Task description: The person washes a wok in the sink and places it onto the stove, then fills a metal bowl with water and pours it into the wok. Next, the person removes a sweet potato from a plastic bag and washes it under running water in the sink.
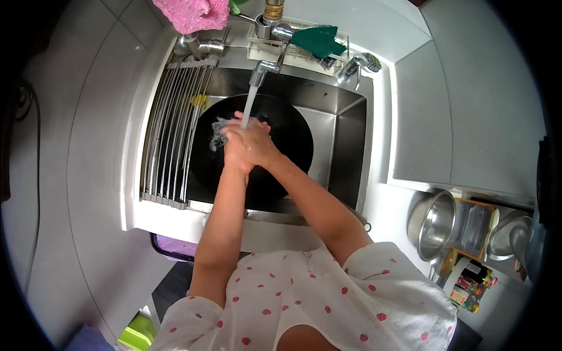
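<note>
Under the stream of water (249, 105) from the faucet (263, 70), my two hands are pressed together. My left hand (236, 155) lies partly beneath, and its fingertips show at the edges. My right hand (258, 144) rests across it with fingers laid flat. Neither hand visibly holds an object, though the space between the palms is hidden. Below them a large round black pan (287, 134) sits in the steel sink (348, 140). Water splashes up on the left side of my hands.
A roll-up drying rack (175, 134) covers the sink's left side. Behind the sink are a pink cloth (196, 13), a white basket (257, 50) with a dark green cloth (319, 41), and a second small tap (350, 69). Steel bowls (433, 227) stand at right.
</note>
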Motion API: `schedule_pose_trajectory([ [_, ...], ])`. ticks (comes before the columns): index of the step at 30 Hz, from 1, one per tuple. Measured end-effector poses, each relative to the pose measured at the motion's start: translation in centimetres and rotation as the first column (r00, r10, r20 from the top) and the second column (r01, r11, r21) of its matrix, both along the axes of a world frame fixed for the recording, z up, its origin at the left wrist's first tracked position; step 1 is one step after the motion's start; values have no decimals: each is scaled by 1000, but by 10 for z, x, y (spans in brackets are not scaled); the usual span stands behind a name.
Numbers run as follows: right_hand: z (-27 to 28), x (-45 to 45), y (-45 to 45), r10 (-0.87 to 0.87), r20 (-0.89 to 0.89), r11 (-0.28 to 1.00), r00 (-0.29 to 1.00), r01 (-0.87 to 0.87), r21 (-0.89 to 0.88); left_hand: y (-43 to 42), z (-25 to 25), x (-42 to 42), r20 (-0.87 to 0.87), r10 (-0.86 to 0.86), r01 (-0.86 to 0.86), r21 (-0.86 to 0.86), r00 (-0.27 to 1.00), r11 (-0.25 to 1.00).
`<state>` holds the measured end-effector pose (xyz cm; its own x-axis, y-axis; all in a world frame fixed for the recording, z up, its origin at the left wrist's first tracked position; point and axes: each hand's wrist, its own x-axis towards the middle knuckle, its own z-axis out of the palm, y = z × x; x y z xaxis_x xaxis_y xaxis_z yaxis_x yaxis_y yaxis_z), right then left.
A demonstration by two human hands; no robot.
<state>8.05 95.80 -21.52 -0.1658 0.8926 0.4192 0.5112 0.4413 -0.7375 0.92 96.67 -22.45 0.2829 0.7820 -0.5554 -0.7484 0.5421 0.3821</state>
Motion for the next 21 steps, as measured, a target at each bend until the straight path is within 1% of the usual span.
schedule_pose_trajectory([
  [1,9,4,0,-107,231,993,967,116,-27,-1,1,2,15,98,-98,-31,995,995],
  [2,14,10,0,-196,452,972,870,233,-28,0,2,3,18,96,-95,-37,995,995],
  [3,10,20,1,-316,353,946,881,323,40,6,3,3,-16,132,-133,-82,991,988],
  [4,18,29,1,-314,356,946,880,320,42,12,2,3,-50,168,-173,-122,984,977],
  [5,26,38,1,-400,247,913,883,409,17,16,2,3,-143,129,-147,-124,981,981],
  [6,36,49,2,-483,138,871,865,490,-19,16,0,3,-140,131,-149,-126,981,981],
  [7,44,64,8,-570,155,821,807,552,146,16,-2,3,-161,125,-143,-110,979,983],
  [8,53,80,15,-654,156,744,740,594,306,15,-4,4,-183,116,-135,-97,976,986],
  [9,67,97,21,-713,154,686,684,636,354,15,1,8,-180,115,-134,-99,977,986],
  [10,80,110,28,-767,147,623,624,671,402,17,10,13,-212,219,-261,-196,952,945],
  [11,92,116,33,-767,147,623,625,670,403,18,16,17,-255,314,-382,-286,914,879],
  [12,103,121,38,-786,156,614,598,723,318,16,9,14,-254,317,-384,-285,914,878],
  [13,108,127,44,-802,168,597,573,769,229,11,-1,8,-222,211,-267,-260,952,928],
  [14,105,137,53,-801,167,599,575,767,229,9,-10,5,-194,101,-145,-230,976,962],
  [15,101,149,64,-778,218,629,590,737,247,8,-9,6,-196,105,-150,-230,975,962],
  [16,100,157,74,-751,270,659,603,705,262,7,-6,8,-143,131,-163,-238,981,957],
  [17,98,162,84,-804,70,571,591,732,371,6,-3,10,-91,159,-177,-249,983,952],
  [19,123,171,88,-837,-100,504,537,830,237,4,3,10,-115,171,-196,-259,978,946],
  [20,130,177,90,-767,-263,535,585,810,240,4,6,10,-135,176,-206,-264,975,942],
  [21,143,178,86,-722,-329,562,609,793,235,6,3,9,-138,182,-214,-274,974,938],
])
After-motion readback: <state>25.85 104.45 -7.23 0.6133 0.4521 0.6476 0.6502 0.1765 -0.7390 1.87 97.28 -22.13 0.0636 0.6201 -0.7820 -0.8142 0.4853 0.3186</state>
